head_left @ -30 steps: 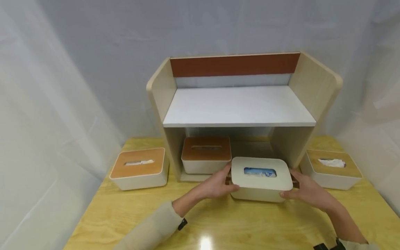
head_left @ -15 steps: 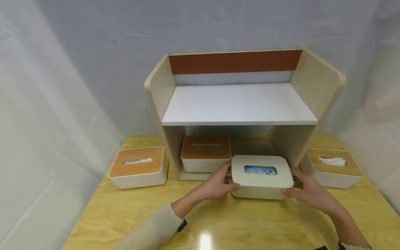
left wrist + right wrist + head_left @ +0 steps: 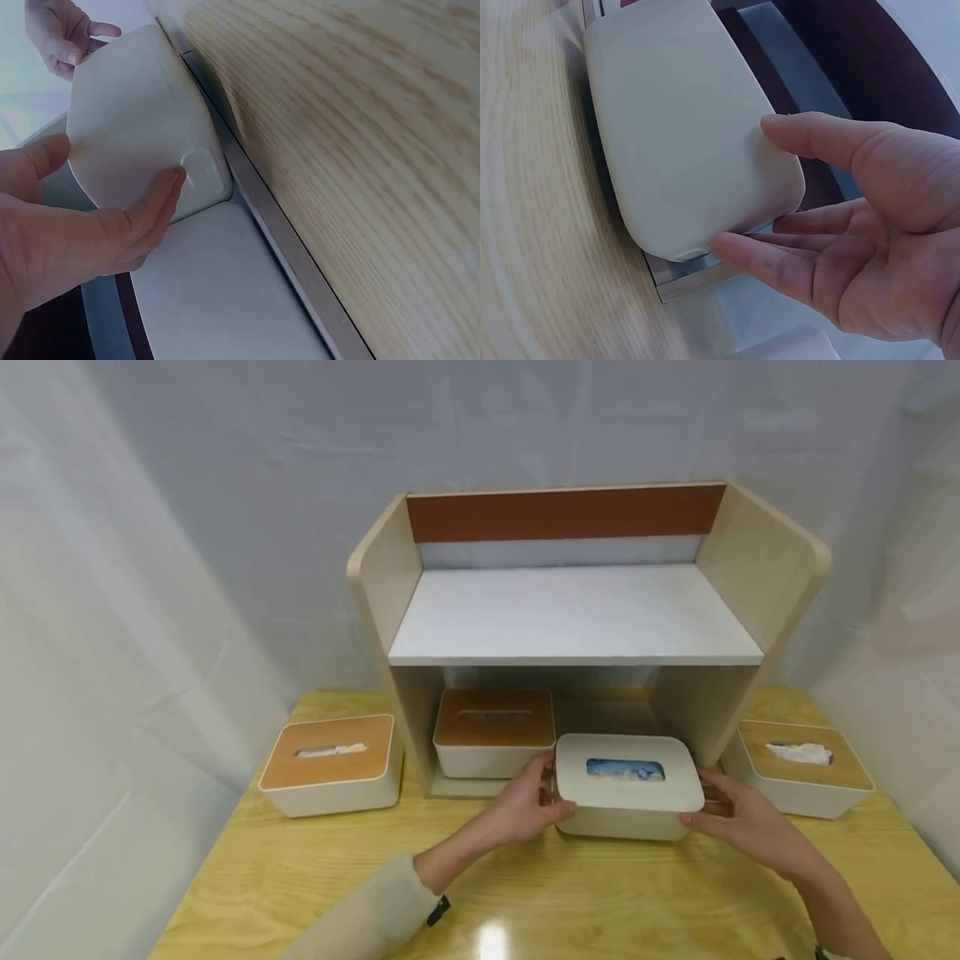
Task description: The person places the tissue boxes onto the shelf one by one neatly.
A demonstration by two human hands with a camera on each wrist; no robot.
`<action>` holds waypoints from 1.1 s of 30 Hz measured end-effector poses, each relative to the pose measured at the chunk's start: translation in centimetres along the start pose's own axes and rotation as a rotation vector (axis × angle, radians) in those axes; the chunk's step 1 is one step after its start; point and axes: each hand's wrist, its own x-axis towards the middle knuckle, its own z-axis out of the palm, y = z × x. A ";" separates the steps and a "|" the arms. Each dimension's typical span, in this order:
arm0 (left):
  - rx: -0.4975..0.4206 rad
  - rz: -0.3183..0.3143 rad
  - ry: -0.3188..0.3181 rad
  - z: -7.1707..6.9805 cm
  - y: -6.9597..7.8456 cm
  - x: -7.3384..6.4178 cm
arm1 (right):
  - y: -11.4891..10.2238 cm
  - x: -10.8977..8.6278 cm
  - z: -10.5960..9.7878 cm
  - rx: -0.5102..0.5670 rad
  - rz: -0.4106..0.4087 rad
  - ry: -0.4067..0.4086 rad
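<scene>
An all-white tissue box (image 3: pixel 622 822) with a blue tissue pack showing in its slot stands at the front of the shelf's lower right space, its front jutting out past the shelf. My left hand (image 3: pixel 521 810) holds its left end, thumb on the front face and fingers along the side. At the right end my right hand (image 3: pixel 750 827) grips the corner, with the thumb (image 3: pixel 802 135) on the front and fingertips (image 3: pixel 731 247) at the end wall. To its left, a brown-topped tissue box (image 3: pixel 495 760) sits deeper inside the shelf, close to my left fingers.
The two-level shelf (image 3: pixel 573 618) stands on a wooden table (image 3: pixel 525 902). Outside it are an orange-topped tissue box (image 3: pixel 330 768) at left and a light-wood-topped tissue box (image 3: pixel 802 768) at right. A pale curtain (image 3: pixel 225 485) hangs behind.
Both hands stay at the ends of the white tissue box, which barely moves. My right thumb has shifted slightly along the front. The head view tilts a little.
</scene>
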 end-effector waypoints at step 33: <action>-0.169 0.006 0.052 2.2 0.8 -2.6 | 0.5 -0.6 1.9 0.233 0.109 0.213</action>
